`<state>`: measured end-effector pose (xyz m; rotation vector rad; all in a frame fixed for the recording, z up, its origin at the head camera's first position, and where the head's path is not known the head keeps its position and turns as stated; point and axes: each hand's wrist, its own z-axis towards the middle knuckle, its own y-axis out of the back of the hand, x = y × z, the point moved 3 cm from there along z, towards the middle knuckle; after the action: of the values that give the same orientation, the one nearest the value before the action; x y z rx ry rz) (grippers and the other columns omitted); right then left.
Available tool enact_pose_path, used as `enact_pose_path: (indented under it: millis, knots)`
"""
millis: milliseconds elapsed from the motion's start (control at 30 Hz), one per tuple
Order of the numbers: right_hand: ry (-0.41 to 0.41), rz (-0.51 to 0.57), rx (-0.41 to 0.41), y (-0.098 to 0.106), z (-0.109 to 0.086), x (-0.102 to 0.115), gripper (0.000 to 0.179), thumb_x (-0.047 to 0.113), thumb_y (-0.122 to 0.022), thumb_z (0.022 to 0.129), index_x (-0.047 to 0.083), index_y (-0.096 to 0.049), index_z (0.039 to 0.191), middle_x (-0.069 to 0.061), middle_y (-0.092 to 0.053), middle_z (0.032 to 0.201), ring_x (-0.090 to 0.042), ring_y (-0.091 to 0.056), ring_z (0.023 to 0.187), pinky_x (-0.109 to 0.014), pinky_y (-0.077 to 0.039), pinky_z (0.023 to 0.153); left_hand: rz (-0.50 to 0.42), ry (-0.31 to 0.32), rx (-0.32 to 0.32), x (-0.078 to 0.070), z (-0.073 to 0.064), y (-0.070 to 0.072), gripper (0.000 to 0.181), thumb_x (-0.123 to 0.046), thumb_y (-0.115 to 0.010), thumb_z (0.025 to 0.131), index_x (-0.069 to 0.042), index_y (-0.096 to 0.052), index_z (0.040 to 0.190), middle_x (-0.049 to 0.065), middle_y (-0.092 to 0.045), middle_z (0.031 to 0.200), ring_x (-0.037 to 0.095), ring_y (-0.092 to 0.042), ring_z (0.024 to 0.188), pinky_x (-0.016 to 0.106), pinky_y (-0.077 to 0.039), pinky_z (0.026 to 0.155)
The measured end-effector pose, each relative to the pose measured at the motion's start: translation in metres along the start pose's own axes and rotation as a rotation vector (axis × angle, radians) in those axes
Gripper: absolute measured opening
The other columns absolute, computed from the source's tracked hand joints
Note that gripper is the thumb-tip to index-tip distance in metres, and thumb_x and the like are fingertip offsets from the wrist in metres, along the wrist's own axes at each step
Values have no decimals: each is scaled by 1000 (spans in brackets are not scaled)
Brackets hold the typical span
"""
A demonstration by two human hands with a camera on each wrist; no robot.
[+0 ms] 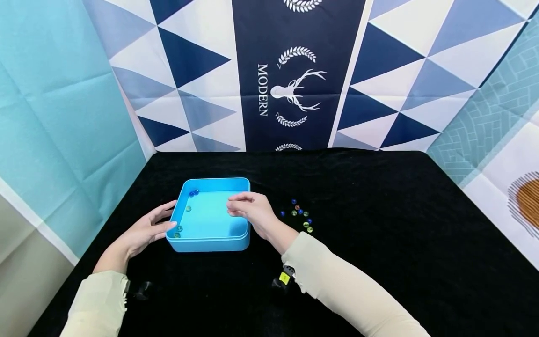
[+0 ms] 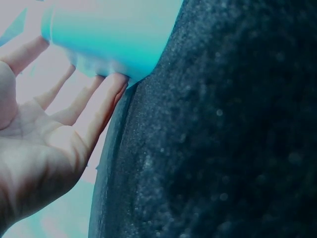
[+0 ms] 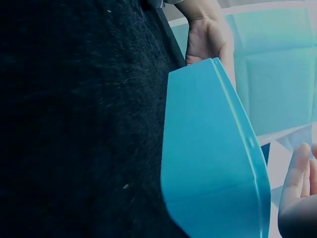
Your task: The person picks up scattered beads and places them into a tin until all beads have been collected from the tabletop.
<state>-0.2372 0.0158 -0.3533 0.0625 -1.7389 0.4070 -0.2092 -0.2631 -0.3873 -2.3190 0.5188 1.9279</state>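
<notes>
A light blue rectangular box [image 1: 208,244] with no lid on it sits on the black cloth. Inside lie several glass marbles: two blue ones [image 1: 194,193] at the far left corner and greenish clear ones [image 1: 188,208] along the left side. My left hand [image 1: 147,229] touches the box's left wall with extended fingers [image 2: 101,106], its thumb at the rim. Over the right rim reaches my right hand [image 1: 251,209], thumb and fingertips drawn close together above the box. Whether a marble is between those fingertips I cannot tell.
To the right of the box, a loose group of blue, yellow-green and orange marbles [image 1: 306,224] lies on the black cloth [image 1: 379,234]. A patterned curtain [image 1: 202,70] stands behind the table, with a turquoise one [image 1: 54,93] at the left.
</notes>
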Motion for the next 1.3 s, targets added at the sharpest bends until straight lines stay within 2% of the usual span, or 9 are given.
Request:
enact_pose_path:
  millis: [200, 467, 800, 1100, 1300]
  knots:
    - [29, 38, -9, 19, -13, -2, 27, 0, -67, 83, -9, -61, 108, -9, -67, 83, -17, -64, 76, -32, -53, 79, -5, -8, -2, 0, -1, -1, 75, -19, -60, 92, -9, -13, 150, 25, -18, 146, 18, -53, 110, 28, -48, 87]
    - [78, 26, -27, 52, -32, -4, 31, -2, -65, 83, -16, -56, 109, -9, -67, 81, -17, -64, 74, -31, -53, 74, 0, 12, -5, 2, 0, -1, 76, -21, -61, 92, -12, -13, 150, 23, -17, 148, 35, -39, 125, 30, -47, 89]
    - [111, -43, -59, 86, -48, -3, 27, -2, -62, 85, -15, -56, 108, -8, -67, 84, -17, -64, 77, -32, -53, 75, 2, 9, -6, 1, -1, -1, 76, -20, -60, 92, -11, -13, 150, 24, -18, 147, 32, -43, 122, 31, -47, 90]
    - [115, 21, -93, 108, -57, 2, 11, -2, -66, 83, -2, -65, 94, -9, -67, 85, -16, -64, 73, -30, -53, 73, 9, 18, -10, 0, -2, -2, 74, -19, -59, 93, -12, -13, 150, 24, -17, 148, 35, -40, 124, 31, -46, 90]
    - [100, -24, -130, 125, -61, 6, 12, 2, -68, 83, 0, -66, 94, -6, -68, 85, -14, -64, 73, -28, -53, 73, 8, 15, -11, 1, -1, -2, 75, -21, -60, 93, -12, -13, 150, 24, -17, 148, 37, -38, 125, 31, -46, 90]
